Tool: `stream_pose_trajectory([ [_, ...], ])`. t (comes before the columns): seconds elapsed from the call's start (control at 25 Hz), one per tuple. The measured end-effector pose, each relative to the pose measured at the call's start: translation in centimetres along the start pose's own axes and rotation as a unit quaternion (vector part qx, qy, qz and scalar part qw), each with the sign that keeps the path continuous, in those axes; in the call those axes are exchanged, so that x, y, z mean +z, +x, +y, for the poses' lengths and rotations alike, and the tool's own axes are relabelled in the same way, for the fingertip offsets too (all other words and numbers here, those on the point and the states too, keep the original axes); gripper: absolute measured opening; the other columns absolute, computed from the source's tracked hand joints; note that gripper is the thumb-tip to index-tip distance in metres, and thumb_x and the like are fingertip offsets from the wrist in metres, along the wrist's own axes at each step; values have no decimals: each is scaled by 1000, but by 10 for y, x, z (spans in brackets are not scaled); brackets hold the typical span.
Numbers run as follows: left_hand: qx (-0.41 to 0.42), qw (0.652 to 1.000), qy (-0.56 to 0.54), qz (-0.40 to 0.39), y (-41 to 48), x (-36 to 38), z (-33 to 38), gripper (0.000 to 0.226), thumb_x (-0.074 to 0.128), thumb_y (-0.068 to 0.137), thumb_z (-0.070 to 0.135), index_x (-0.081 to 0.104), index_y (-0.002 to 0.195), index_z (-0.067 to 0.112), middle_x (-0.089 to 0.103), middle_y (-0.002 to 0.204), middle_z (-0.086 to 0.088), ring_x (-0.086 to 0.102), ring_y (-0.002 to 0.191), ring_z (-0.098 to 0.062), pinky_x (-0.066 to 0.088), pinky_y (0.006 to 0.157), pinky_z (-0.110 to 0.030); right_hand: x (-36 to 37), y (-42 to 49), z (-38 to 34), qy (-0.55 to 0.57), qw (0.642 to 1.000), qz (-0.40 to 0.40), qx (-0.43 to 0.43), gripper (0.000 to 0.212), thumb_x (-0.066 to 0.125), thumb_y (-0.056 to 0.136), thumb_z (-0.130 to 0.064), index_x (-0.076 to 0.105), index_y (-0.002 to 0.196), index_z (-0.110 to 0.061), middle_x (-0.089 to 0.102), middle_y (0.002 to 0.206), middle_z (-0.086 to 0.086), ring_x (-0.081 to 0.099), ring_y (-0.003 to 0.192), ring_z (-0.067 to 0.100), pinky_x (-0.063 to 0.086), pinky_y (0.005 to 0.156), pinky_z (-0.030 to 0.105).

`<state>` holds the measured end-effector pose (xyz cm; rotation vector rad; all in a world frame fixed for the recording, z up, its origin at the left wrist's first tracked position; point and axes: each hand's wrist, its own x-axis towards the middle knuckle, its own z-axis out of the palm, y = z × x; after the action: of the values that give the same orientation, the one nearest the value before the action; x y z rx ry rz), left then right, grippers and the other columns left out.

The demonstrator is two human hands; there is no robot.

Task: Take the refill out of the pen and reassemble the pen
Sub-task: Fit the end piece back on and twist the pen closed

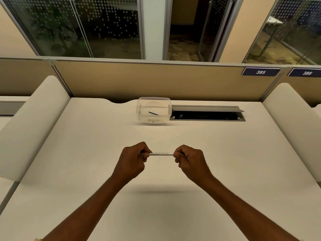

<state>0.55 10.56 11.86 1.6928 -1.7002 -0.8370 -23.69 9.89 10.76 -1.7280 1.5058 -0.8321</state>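
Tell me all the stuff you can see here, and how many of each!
pen: one, white with dark print, held level above the desk between both hands
desk: one, cream, fills the lower picture
plastic tub: one, clear, handwritten label on its front, at the far middle of the desk
thin stick: one, dark blue, lying inside the tub
cable hatch: one, grey, open, right of the tub
partition: one, tan, behind the desk
number plates: two, dark blue, reading 385 and 386, top right of the partition
windows: several, dark glass, behind the partition
left hand: one, closed on the pen's left end
right hand: one, closed on the pen's right end
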Motion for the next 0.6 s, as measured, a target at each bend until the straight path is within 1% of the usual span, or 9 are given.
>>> stream_pose_trajectory([
  [0.12, 18, 1000, 14, 6, -1, 0, 1, 37, 56, 89, -14, 71, 84, 19, 69, 68, 0, 57, 64, -11, 40, 55, -16, -2, 4, -7, 125, 985, -46, 108, 33, 55, 106, -13, 67, 76, -6, 64, 60, -6, 53, 51, 12, 46, 51, 31],
  [0.16, 23, 1000, 14, 9, -1, -1, 1, 38, 56, 89, -15, 71, 84, 19, 69, 67, 1, 58, 64, -11, 40, 56, -14, -5, 5, -10, 157, 977, -62, 127, 35, 55, 107, -17, 67, 77, -5, 63, 60, -5, 53, 50, 13, 44, 51, 29],
  [0.2, 25, 1000, 12, 11, 0, -2, 1, 38, 56, 89, -15, 71, 84, 19, 68, 67, 2, 58, 65, -11, 40, 56, -12, -7, 6, -11, 164, 976, -70, 124, 34, 55, 108, -20, 67, 80, -5, 65, 62, -3, 55, 52, 14, 43, 51, 27],
  [0.24, 22, 1000, 10, 13, 2, -4, 0, 38, 55, 89, -15, 71, 84, 19, 68, 67, 1, 58, 64, -10, 41, 56, -12, -9, 7, -13, 160, 979, -68, 108, 27, 58, 106, -21, 68, 85, -7, 68, 68, 0, 60, 56, 15, 44, 52, 25],
  [0.32, 6, 1000, 2, 15, 5, -8, 0, 36, 55, 89, -14, 71, 83, 18, 69, 67, -3, 56, 63, -7, 42, 55, -13, -10, 8, -14, 121, 990, -41, 62, 9, 66, 100, -13, 71, 92, -14, 72, 78, 2, 67, 65, 17, 47, 57, 19],
  [0.36, -1, 1000, -4, 15, 5, -9, 1, 35, 55, 90, -14, 71, 83, 17, 69, 68, -5, 56, 62, -7, 42, 54, -13, -9, 9, -15, 98, 994, -27, 43, 8, 70, 96, -8, 71, 93, -16, 73, 80, 0, 68, 69, 16, 48, 60, 16],
  [0.44, -5, 1000, -15, 14, 6, -9, 2, 33, 57, 92, -12, 72, 83, 16, 70, 68, -7, 56, 63, -5, 42, 53, -12, -5, 9, -15, 61, 998, 2, 14, 15, 77, 89, -5, 72, 91, -18, 72, 79, -5, 66, 72, 11, 48, 65, 14],
  [0.52, -11, 1000, -24, 10, 5, -7, 2, 32, 58, 93, -10, 72, 82, 17, 70, 68, -9, 56, 63, -4, 41, 52, -12, -1, 7, -13, 52, 998, 24, -4, 16, 78, 87, -3, 73, 89, -19, 73, 79, -7, 66, 73, 10, 52, 65, 20],
  [0.6, -21, 999, -32, 3, 6, -7, -1, 32, 59, 93, -8, 72, 81, 18, 71, 68, -9, 55, 62, -3, 41, 52, -12, 1, 6, -8, 65, 998, 26, -11, 17, 76, 89, -1, 75, 91, -18, 74, 81, -6, 70, 74, 13, 59, 66, 32],
])
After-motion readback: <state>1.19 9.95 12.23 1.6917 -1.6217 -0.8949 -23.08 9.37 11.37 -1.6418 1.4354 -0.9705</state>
